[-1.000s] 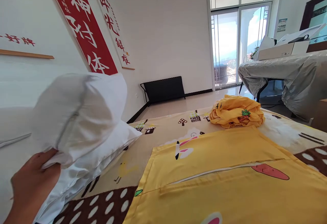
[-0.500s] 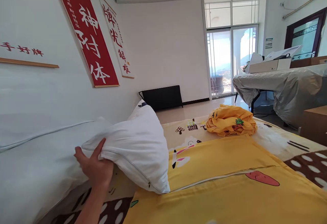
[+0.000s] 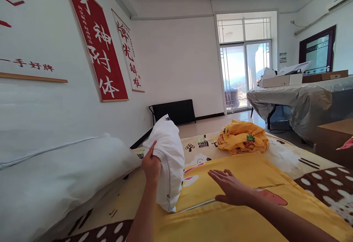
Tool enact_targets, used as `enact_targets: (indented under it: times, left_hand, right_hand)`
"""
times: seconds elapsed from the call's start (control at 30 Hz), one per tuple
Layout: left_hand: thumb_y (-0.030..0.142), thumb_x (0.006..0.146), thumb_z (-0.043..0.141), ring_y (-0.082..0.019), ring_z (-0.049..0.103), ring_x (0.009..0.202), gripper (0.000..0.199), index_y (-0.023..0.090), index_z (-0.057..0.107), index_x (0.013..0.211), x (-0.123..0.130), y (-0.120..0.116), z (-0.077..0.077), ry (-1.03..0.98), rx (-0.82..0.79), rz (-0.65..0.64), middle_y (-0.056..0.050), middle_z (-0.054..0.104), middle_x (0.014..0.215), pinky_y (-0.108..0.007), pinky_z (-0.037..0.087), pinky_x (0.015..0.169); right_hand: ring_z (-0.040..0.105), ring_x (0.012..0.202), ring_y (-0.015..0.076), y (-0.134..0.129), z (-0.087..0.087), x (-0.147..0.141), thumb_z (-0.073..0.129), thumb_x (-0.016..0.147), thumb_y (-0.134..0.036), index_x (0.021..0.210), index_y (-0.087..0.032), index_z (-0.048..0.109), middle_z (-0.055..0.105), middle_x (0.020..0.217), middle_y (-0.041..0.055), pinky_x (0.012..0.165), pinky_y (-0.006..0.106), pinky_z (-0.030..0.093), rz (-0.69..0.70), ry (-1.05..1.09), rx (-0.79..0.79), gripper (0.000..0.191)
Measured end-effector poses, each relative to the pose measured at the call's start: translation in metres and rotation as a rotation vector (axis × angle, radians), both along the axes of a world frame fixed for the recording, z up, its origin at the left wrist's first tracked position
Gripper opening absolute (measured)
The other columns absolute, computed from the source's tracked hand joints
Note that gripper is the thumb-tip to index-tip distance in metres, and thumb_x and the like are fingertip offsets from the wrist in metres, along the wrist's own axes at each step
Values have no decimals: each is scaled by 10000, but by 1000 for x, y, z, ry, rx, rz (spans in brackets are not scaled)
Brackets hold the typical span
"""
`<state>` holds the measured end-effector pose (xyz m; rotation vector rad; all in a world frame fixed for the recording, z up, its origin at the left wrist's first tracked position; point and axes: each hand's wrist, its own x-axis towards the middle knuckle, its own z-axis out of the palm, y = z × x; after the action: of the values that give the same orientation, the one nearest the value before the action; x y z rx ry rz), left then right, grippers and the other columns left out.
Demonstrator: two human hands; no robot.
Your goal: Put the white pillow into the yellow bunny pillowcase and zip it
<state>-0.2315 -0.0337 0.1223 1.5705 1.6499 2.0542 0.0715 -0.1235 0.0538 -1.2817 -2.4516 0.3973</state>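
Note:
A white pillow [image 3: 172, 153] with a zip along its side stands tilted on the bed, its lower end on a yellow pillowcase [image 3: 201, 216]. My left hand [image 3: 151, 164] grips the pillow's near left side, thumb raised along it. To the right, my right hand [image 3: 231, 188] hovers over or rests on the yellow pillowcase, fingers stretched out and holding nothing. The pillowcase lies flat, with a rabbit-ear print, a carrot print and a pale slit across its middle. Beyond it lies a crumpled orange cloth [image 3: 242, 137].
A large white pillow [image 3: 71, 172] fills the left side by the wall. Under everything is a patterned blanket [image 3: 325, 179]. A plastic-covered table [image 3: 289, 95] with boxes stands at the back right, a brown box [image 3: 333, 135] nearer. Against the far wall leans a black panel [image 3: 176, 111].
My left hand has moved right with the white pillow, which now stands more upright and narrower in view. My right hand has come in from the right. The view has tilted up slightly.

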Motion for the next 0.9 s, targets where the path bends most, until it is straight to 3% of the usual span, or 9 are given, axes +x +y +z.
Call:
enact_targets:
  times: [0.13, 0.27, 0.37, 0.43, 0.53, 0.6, 0.7, 0.8, 0.9]
  left_hand:
    - [329, 800, 486, -229, 529, 1222, 525, 180, 552, 1299, -9, -11, -29, -88, 8, -40, -72, 575, 1327, -347, 407, 1036]
    - [426, 785, 533, -281, 561, 1182, 484, 169, 642, 1180, -23, -13, -58, -175, -119, -171, -90, 635, 1244, -413, 437, 1016]
    - [467, 747, 570, -286, 561, 1182, 458, 174, 690, 1078, -32, -11, -68, -209, -142, -228, -85, 673, 1181, -392, 451, 1007]
    - [474, 733, 565, -277, 550, 1194, 454, 186, 688, 1062, -37, -13, -68, -259, -129, -203, -75, 677, 1175, -386, 443, 1012]
    - [514, 687, 554, -313, 619, 1051, 407, 183, 711, 865, -40, -26, -58, -217, -208, -160, -98, 728, 1005, -421, 477, 931]
    - [558, 679, 553, -310, 652, 893, 390, 193, 688, 702, -35, -41, -46, -51, -346, -325, -97, 734, 826, -405, 500, 838]
    - [599, 764, 513, -269, 651, 867, 445, 195, 699, 766, -13, -64, -29, 156, -487, -702, -80, 730, 839, -345, 493, 787]
    - [603, 823, 471, -257, 637, 992, 502, 188, 676, 1017, 12, -71, -27, 141, -544, -977, -98, 703, 1067, -335, 479, 822]
    - [593, 839, 467, -263, 631, 1041, 535, 171, 633, 1122, 18, -60, -39, 105, -620, -1175, -135, 673, 1142, -367, 478, 856]
  right_hand:
    - [189, 1419, 321, 53, 1, -83, 707, 678, -471, 1513, -130, 108, 160, 1544, 186, 1111, 547, 155, 38, 135, -127, 1083]
    - [195, 1414, 342, 72, 1, -162, 773, 576, -466, 1513, -127, -3, 136, 1552, 180, 1091, 570, 193, -78, 368, -188, 1263]
    - [366, 1338, 323, 79, 13, -209, 667, 696, -489, 1512, -155, 100, 327, 1494, 162, 1047, 502, 321, -368, 572, -138, 1048]
    - [478, 1251, 311, 86, 23, -224, 562, 792, -465, 1491, -183, 207, 469, 1399, 151, 966, 459, 415, -491, 552, -91, 833]
    - [603, 1078, 279, 103, 37, -223, 524, 830, -347, 1410, -201, 387, 626, 1199, 122, 819, 385, 496, -469, 384, -6, 613]
    - [631, 1002, 267, 115, 48, -215, 553, 812, -287, 1331, -187, 488, 665, 1104, 117, 766, 351, 505, -432, 320, 40, 533]
    - [632, 988, 265, 125, 89, -203, 560, 805, -203, 1163, -154, 619, 672, 1062, 131, 777, 326, 490, -404, 266, 125, 366]
    - [585, 1083, 234, 131, 167, -188, 460, 863, -110, 1078, -128, 657, 638, 1143, 118, 879, 311, 437, -351, 241, 269, 292]
    - [474, 1204, 197, 132, 245, -159, 148, 961, -93, 1217, 24, 535, 491, 1291, 109, 960, 329, 348, -416, 278, 427, 478]
